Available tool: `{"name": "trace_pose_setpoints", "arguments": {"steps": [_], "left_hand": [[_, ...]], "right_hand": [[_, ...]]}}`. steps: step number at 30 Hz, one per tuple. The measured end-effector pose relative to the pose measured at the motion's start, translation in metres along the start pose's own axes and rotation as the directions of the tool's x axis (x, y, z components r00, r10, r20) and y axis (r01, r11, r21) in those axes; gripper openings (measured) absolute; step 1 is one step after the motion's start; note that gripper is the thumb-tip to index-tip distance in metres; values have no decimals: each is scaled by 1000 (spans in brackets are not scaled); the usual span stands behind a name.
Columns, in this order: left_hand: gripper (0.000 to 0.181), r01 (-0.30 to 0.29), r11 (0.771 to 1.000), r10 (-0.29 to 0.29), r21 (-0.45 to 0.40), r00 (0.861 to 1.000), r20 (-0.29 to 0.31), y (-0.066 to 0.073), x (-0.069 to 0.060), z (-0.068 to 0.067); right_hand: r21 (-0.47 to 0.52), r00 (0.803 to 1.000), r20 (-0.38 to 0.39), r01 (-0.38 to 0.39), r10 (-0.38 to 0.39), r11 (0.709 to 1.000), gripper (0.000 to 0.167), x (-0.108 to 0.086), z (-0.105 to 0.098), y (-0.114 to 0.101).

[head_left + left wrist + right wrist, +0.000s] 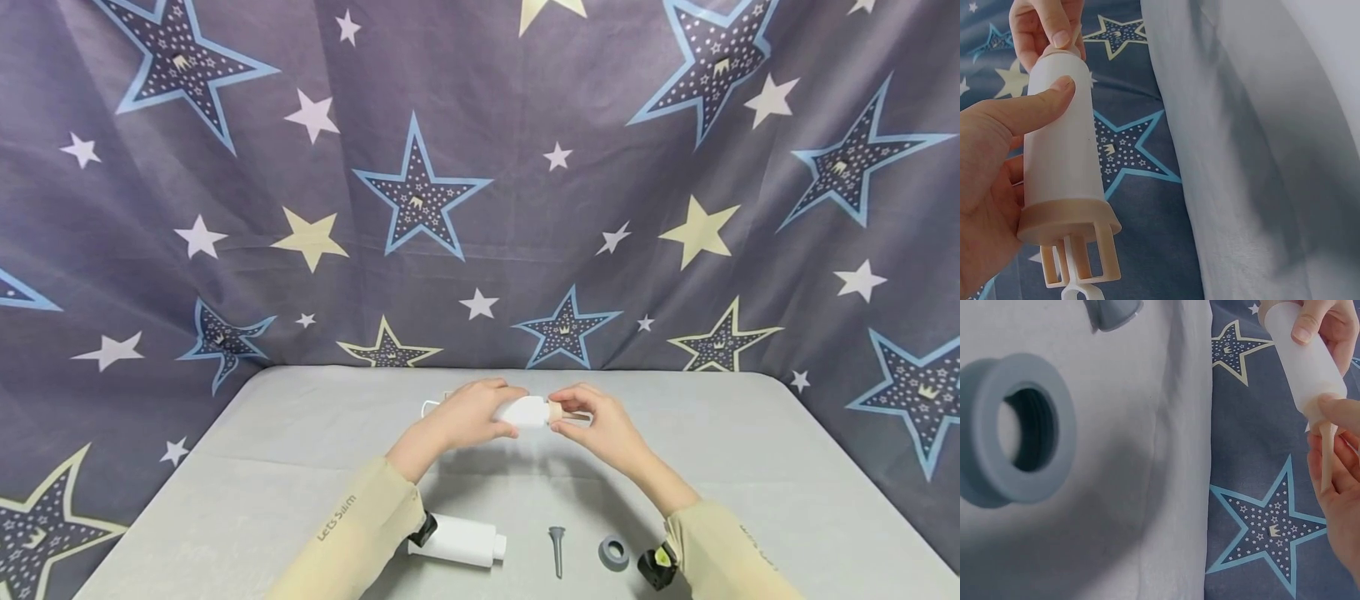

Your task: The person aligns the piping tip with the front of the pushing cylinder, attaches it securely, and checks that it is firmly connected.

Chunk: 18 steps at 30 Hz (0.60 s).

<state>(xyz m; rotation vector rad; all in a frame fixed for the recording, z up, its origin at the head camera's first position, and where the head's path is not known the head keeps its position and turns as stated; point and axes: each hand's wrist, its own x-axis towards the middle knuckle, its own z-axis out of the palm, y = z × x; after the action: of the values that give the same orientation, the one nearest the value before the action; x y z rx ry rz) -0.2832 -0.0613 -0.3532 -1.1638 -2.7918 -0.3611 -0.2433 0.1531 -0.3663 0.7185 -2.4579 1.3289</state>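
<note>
Above the table, my left hand [467,414] grips a white plunger tube [523,412] round its barrel, with the thumb lying along the side. In the left wrist view, a beige end cap [1067,222] with loop-like side handles closes the near end. A white ring-ended rod [1082,290] passes through that cap. My right hand [603,423] pinches the beige base of the slim nozzle [1327,456] at the tube's other end. In the right wrist view the nozzle points down past my right fingers. Whether it is fully seated cannot be told.
A second white cylinder [457,540] lies near the front, partly behind the left sleeve. To its right lie a grey flared nozzle [557,550] and a grey threaded ring [613,552]. A star-patterned curtain [480,208] hangs behind the grey-covered table [315,450].
</note>
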Motion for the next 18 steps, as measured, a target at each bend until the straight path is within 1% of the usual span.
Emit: {"name": "trace_pose_setpoints", "arguments": {"steps": [3, 9, 12, 18], "left_hand": [[53, 0, 1000, 0, 4, 1000, 0, 1, 0, 0], [53, 5, 1000, -5, 14, 1000, -1, 3, 0, -2], [53, 7, 1000, -7, 20, 1000, -3, 4, 0, -2], [54, 4, 1000, -4, 18, 1000, -15, 4, -2, -4]], "right_hand": [[-4, 1000, -4, 12, -12, 1000, 30, 0, 1, 5], [-16, 999, -19, 26, -27, 1000, 31, 1, 5, 32], [-20, 999, -21, 36, -36, 999, 31, 1, 5, 35], [15, 998, -24, 56, -55, 998, 30, 1, 5, 34]]}}
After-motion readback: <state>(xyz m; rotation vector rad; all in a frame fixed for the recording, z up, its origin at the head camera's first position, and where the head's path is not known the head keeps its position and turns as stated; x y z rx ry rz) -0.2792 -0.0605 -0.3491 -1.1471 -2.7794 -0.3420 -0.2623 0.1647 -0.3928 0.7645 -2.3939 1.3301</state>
